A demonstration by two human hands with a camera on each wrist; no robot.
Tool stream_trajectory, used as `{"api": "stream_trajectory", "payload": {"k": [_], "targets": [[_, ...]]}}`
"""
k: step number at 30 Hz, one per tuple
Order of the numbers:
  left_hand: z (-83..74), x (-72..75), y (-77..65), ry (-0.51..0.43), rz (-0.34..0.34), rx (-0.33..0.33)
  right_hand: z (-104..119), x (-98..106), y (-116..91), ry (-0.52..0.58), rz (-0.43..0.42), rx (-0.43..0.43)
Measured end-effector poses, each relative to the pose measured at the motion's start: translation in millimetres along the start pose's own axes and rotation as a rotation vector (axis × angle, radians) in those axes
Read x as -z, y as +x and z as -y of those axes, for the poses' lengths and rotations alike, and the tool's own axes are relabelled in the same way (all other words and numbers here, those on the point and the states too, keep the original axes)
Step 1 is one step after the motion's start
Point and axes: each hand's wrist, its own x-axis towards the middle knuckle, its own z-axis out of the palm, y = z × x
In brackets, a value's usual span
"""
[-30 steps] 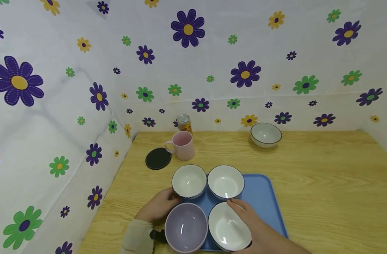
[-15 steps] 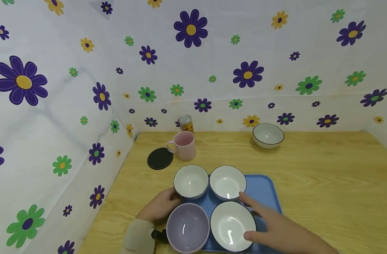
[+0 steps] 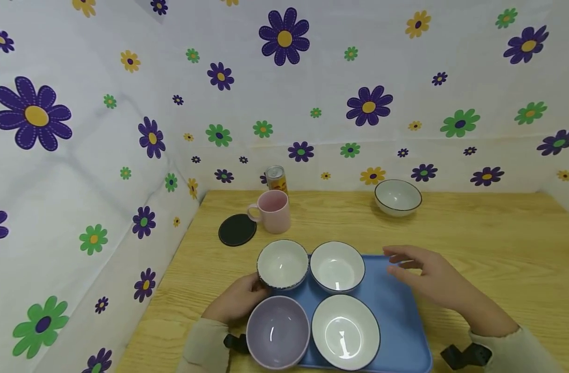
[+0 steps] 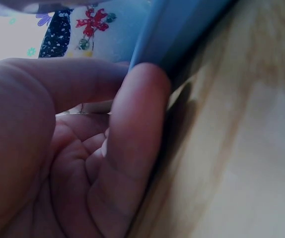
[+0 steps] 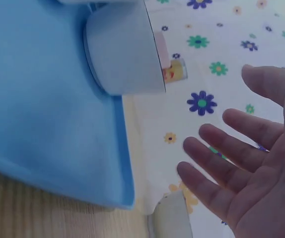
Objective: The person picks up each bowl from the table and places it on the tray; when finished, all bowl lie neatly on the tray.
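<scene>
A blue tray lies on the table in the head view. On it stand a speckled-rim bowl, a white bowl with a dark rim, a purple bowl and a front white bowl. At the tray's left side, my left hand pinches the tray edge; bowls partly cover its fingertips. My right hand hovers by the tray's right rim, fingers loosely extended and apart from the bowls. The right wrist view shows that hand holding nothing.
Toward the back left are a pink mug, a drink can behind it and a black round coaster. Another white bowl sits near the flowered back wall.
My right hand has let go of the front white bowl and moved right and away, to beside the tray's right rim. The left hand stays at the tray's left side.
</scene>
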Motion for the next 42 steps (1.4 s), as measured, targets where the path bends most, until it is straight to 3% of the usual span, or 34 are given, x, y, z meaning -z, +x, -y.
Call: {"api": "stream_trajectory", "payload": {"k": [12,18,24,32,42], "targets": [[6.1,-1.0,1.5,-0.002,-0.006,-0.011,-40,29,56,-0.062,-0.255,-0.141],[4.2,-1.3,1.4,-0.014,0.0,-0.011,-69,39,84,-0.13,-0.328,-0.205],[5.3,-1.0,2.1,-0.02,0.006,-0.015,-92,41,106,-0.175,-0.294,-0.276],[7.2,-0.7,2.8,-0.016,0.01,-0.002,-107,33,123,-0.094,-0.24,-0.37],[3.6,-0.3,2.0,-0.01,0.006,0.005,-114,26,135,-0.085,-0.195,-0.366]]}}
